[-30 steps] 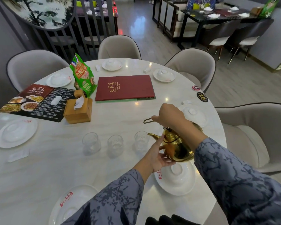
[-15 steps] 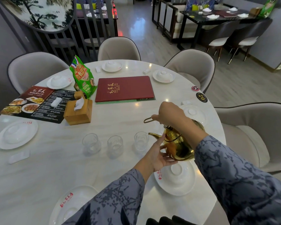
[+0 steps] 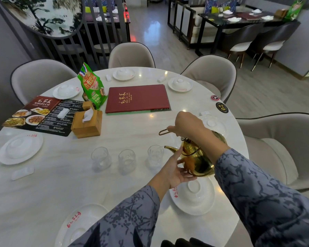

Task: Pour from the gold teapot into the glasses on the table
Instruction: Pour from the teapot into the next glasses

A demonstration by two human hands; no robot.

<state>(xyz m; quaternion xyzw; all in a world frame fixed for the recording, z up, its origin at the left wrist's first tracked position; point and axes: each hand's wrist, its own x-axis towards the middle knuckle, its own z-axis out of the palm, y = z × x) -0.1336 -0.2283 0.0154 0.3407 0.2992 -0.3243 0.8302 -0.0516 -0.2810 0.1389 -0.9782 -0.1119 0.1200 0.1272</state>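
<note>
The gold teapot (image 3: 198,160) hangs above the round marble table (image 3: 125,132), its spout reaching over the rim of the right glass (image 3: 155,156). My right hand (image 3: 187,124) grips its wire handle from above. My left hand (image 3: 175,169) cups the pot's lower side, fingers spread against it. A middle glass (image 3: 126,160) and a left glass (image 3: 100,157) stand in the same row to the left. I cannot tell whether liquid is flowing.
A white plate with an upturned bowl (image 3: 193,195) lies under the pot, with more place settings around the rim. A wooden tissue box (image 3: 87,123), a green snack bag (image 3: 93,90), a red menu (image 3: 137,98) and a picture menu (image 3: 41,114) lie beyond the glasses. Beige chairs surround the table.
The teapot and both hands have held nearly still over the right glass; the view has shifted only slightly.
</note>
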